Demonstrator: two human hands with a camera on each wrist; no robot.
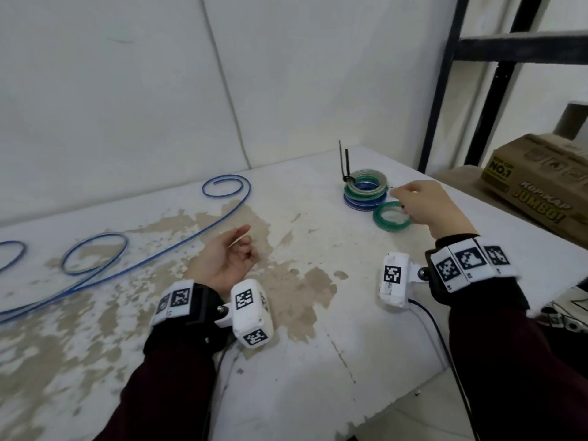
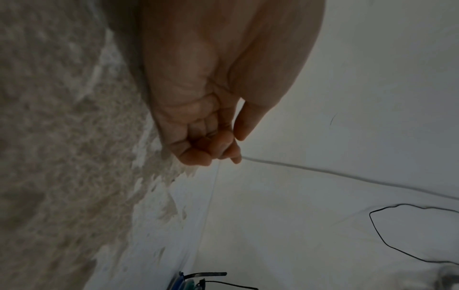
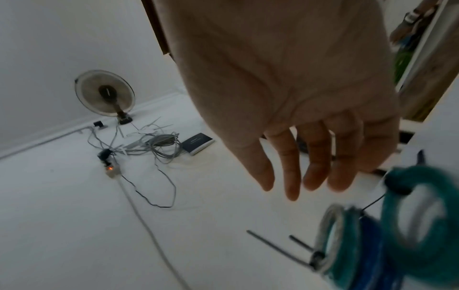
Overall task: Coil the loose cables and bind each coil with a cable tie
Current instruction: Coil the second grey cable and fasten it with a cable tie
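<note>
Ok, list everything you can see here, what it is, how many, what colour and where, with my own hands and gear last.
loose cable: one, blue, uncoiled in loops across the table's left side
stacked coils: a pile, green, blue and clear, far right of table, black tie tails sticking up
single coil: one, green, beside the stack, under the right fingers
table: one, white with worn tan patches
cardboard box: one, brown, on the surface to the right
shelf frame: one, black, behind the box
left hand: palm up, fingers loosely curled, holding nothing
right hand: over the green coil; contact unclear
wrist cameras: two, white
</note>
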